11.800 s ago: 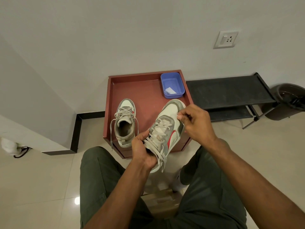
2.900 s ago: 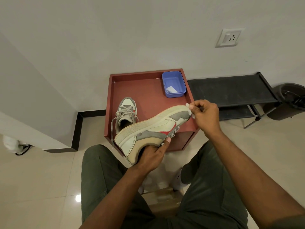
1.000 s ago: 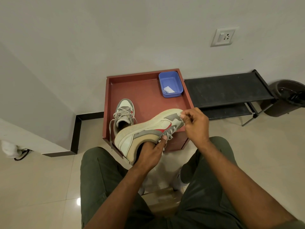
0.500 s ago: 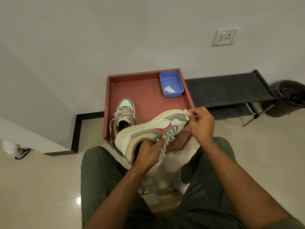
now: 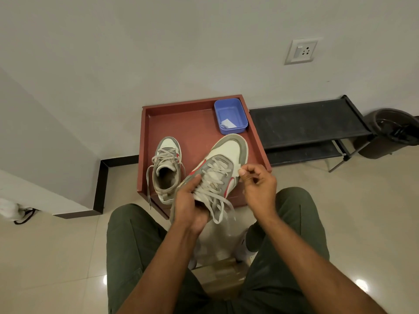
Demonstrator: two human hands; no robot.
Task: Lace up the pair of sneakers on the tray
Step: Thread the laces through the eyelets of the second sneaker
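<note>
A grey, white and red sneaker (image 5: 226,152) is held over the front of the red-brown tray (image 5: 192,125), top side up, toe pointing away. My left hand (image 5: 190,202) grips it at the heel and collar. Its beige laces (image 5: 215,189) are threaded, with loose ends hanging down. My right hand (image 5: 258,186) is at the shoe's right side, thumb and fingers pinched on what looks like a small white scrap. The second sneaker (image 5: 166,159) stands on the tray's left part, laced, with one lace end trailing over the front edge.
A blue plastic box (image 5: 230,115) with a bit of paper sits in the tray's far right corner. A black low rack (image 5: 306,121) stands to the right, and beyond it a dark bin (image 5: 392,132). The wall behind carries a socket (image 5: 301,51). My knees flank the tray's front.
The held sneaker has turned from lying on its side, sole toward me, to top side up. My right hand has moved from the toe to the shoe's right side.
</note>
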